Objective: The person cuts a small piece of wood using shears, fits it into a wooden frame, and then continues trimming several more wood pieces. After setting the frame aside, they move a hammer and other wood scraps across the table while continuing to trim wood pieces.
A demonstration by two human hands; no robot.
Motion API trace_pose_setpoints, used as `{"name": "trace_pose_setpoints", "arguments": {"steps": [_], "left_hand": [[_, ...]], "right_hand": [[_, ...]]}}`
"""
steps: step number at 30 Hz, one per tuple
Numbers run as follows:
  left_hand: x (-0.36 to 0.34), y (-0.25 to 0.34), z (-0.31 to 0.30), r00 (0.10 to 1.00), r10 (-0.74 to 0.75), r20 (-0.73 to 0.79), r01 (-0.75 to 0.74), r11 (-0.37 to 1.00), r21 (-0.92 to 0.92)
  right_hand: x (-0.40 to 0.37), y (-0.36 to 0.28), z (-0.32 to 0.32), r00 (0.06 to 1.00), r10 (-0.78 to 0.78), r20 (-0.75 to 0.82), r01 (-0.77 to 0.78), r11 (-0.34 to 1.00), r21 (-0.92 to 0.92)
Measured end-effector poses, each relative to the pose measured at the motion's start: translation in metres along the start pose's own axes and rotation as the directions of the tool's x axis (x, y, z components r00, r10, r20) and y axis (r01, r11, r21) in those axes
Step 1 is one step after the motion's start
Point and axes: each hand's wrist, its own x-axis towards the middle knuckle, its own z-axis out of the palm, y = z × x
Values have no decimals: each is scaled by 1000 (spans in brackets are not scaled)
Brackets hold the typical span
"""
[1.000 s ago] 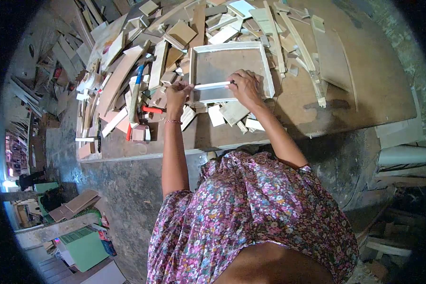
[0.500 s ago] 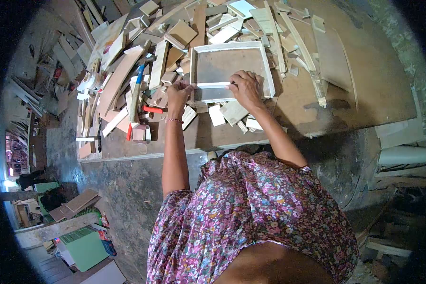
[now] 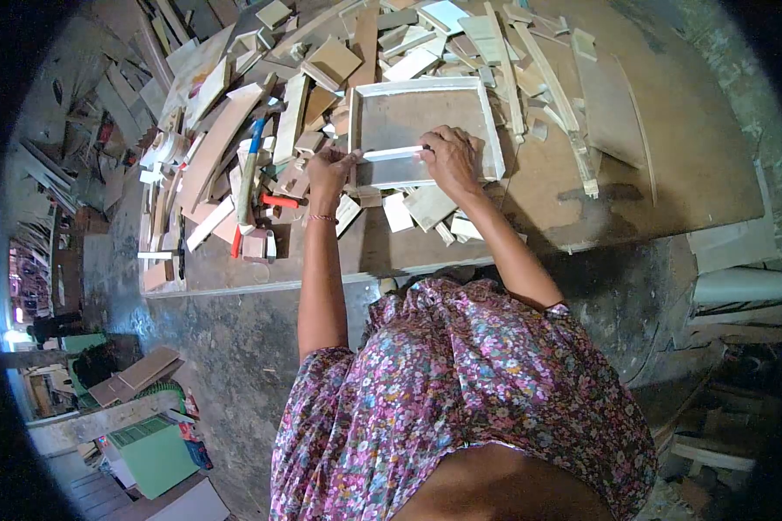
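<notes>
A shallow rectangular wooden frame (image 3: 493, 130) with whitish rims lies on the worktable. Across its near part runs a thin white strip (image 3: 393, 154). My left hand (image 3: 328, 172) pinches the strip's left end at the frame's left side. Over the right part of the frame, the fingers of my right hand (image 3: 452, 161) are curled round the strip's other end. A hammer (image 3: 252, 161) with a blue and wooden handle rests left of my left hand, near a red-handled tool (image 3: 280, 201).
Wood offcuts (image 3: 332, 62) lie heaped behind and left of the frame, and more blocks (image 3: 430, 207) sit in front of it. Long slats (image 3: 556, 78) lie to the right. The table's front edge (image 3: 278, 285) runs before my body. A green box (image 3: 155, 456) stands lower left.
Both hands have shifted very slightly at the white strip, the right one a little up and left. The frame and the pieces around it look unmoved.
</notes>
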Motion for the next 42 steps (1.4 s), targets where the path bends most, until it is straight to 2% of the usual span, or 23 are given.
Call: {"name": "trace_pose_setpoints", "arguments": {"steps": [6,9,12,18,21,27,33,36,42], "left_hand": [[1,0,3,998,-63,-19,60,993,-102],[0,5,1,999,-43,-24,43,999,-27],[9,-9,2,997,52,-50,-49,997,55],[11,-14,5,997,27,-78,-26,1000,12],[13,-16,5,994,73,-87,-65,994,84],[2,1,4,998,3,-59,-3,1000,0],[5,-3,3,998,50,-48,-44,990,131],[8,-8,2,999,-9,-39,11,998,59],[9,-13,4,998,18,-60,-14,998,62]], "right_hand": [[0,-1,1,1000,9,-28,-9,1000,10],[1,-4,-1,999,47,1,-47,998,-31],[2,-1,3,999,52,-1,-52,998,-44],[2,-6,-3,997,72,25,-71,997,-43],[2,-3,0,996,76,36,-74,997,-35],[3,-1,4,994,96,49,-96,995,-20],[1,-2,0,996,88,34,-87,996,-30],[1,5,4,998,66,9,-67,998,22],[1,7,7,998,57,19,-58,994,90]]}}
